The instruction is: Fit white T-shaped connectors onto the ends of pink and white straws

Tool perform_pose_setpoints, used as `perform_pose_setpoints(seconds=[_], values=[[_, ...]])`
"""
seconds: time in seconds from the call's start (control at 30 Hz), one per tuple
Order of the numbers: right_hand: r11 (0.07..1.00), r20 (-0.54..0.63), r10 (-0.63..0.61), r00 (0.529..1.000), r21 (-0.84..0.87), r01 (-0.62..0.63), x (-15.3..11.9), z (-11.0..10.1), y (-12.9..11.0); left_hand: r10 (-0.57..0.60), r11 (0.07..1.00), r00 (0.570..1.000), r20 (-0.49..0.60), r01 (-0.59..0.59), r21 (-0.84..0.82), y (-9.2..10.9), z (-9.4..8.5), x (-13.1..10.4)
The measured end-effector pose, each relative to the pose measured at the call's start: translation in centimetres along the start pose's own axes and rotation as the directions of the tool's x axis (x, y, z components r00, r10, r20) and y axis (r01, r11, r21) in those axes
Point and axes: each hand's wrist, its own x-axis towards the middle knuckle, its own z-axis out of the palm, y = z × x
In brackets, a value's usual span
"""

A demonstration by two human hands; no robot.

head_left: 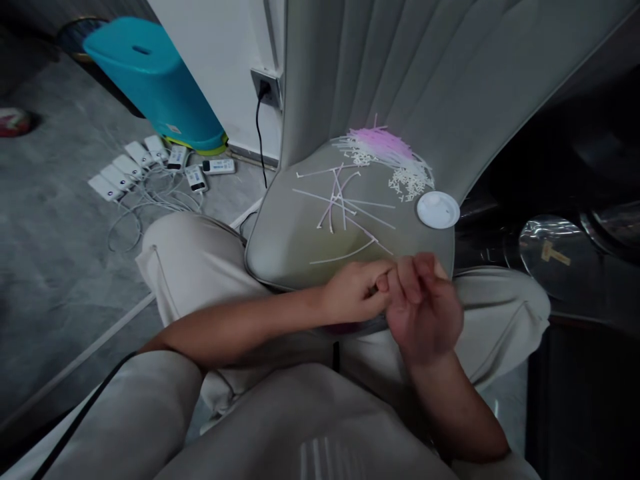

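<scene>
My left hand [357, 291] and my right hand [425, 303] meet above the front edge of the grey chair seat [280, 247]. Fingers of both are curled and pinched against each other, and what lies between them is hidden. Just beyond the fingertips, thin pale sticks meet at a small white connector [375, 240]; I cannot tell whether they reach into my fingers. Farther up the seat, several joined sticks [336, 198] lie crossed. A pile of pink and white sticks [383, 143] rests against the backrest, with small white connectors [411, 181] heaped beside it.
A round white lid or dish [439, 210] sits at the seat's right edge. On the floor to the left are white power-bank-like devices [117, 175] with cables and a teal bin [150, 73]. A black plug [264, 88] is in the wall socket.
</scene>
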Motion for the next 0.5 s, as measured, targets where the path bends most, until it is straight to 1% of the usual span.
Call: perform_pose_setpoints(seconds=[0.07, 0.13, 0.17, 0.23, 0.3, 0.37, 0.43, 0.47, 0.5], values=[[0.998, -0.055, -0.064, 0.996, -0.018, 0.063, -0.2, 0.3, 0.6, -0.063, 0.996, 0.996, -0.069, 0.058, -0.062, -0.3, 0.8, 0.1], [0.991, -0.086, -0.116, 0.989, -0.080, 0.109, -0.2, 0.1, 1.7, -0.153, 0.980, 0.981, -0.120, 0.136, -0.143, -0.7, 1.4, 0.4], [0.978, -0.076, -0.150, 0.986, -0.160, 0.136, -0.2, -0.2, 2.5, -0.203, 0.966, 0.969, -0.137, 0.176, -0.189, -1.0, 1.7, 0.7], [0.951, -0.047, -0.198, 0.979, -0.253, 0.180, -0.2, -0.9, 4.2, -0.300, 0.928, 0.942, -0.154, 0.250, -0.278, -1.5, 2.1, 1.2], [0.914, 0.028, -0.206, 0.978, -0.352, 0.202, -0.2, -1.8, 5.5, -0.376, 0.887, 0.912, -0.163, 0.303, -0.348, -1.9, 2.4, 1.3], [0.819, 0.155, -0.207, 0.966, -0.513, 0.258, -0.3, -2.4, 6.0, -0.422, 0.851, 0.893, -0.157, 0.331, -0.407, -1.9, 2.8, 1.1], [0.694, 0.279, -0.198, 0.940, -0.638, 0.335, -0.5, -2.7, 5.6, -0.456, 0.792, 0.883, -0.107, 0.348, -0.502, -1.4, 3.2, 0.5], [0.639, 0.331, -0.193, 0.924, -0.672, 0.374, -0.7, -2.6, 5.1, -0.469, 0.752, 0.880, -0.073, 0.355, -0.555, -1.0, 3.4, 0.3], [0.575, 0.384, -0.187, 0.904, -0.704, 0.418, -0.8, -2.4, 4.7, -0.472, 0.739, 0.880, -0.055, 0.361, -0.569, -0.6, 3.4, 0.1]])
